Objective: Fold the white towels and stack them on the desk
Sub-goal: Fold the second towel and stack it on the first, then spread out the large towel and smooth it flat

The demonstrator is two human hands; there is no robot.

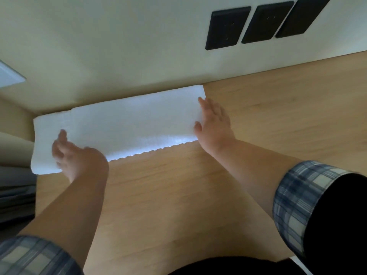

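Head cam, the only view: 1 white towel [127, 124] lies flat on the wooden desk [258, 120], folded into a long strip w/ its far edge pushed up against the wall [99, 46]. Its left end runs past the desk's left edge, so that bit looks unsupported.

Left hand [77, 157] sits on the towel's near-left corner, fingers spread and open, palm down; looks like pressing or smoothing, not pinching, tho it's blurred so can't be sure it has no cloth under the fingertips. Right hand [213, 121] is at the right end, also open and flat, fingers resting along the short edge, thumb on the cloth. Neither hand seems to have actual hold of anything. Plaid sleeves [297, 199] rolled back on both arms.

3 black wall sockets [228, 28] up top right, well apart from the towel. No stack of finished towels visible on the desk.

My guess: strip is done lengthwise, next fold is end-to-end.

Risks from here:
- overhanging left end could drag the strip off the desk if the left hand lifts
- flat palms w/o a grip may let layers slide apart when the ends come together
- the wall leaves no room behind, so the far edge could bunch up
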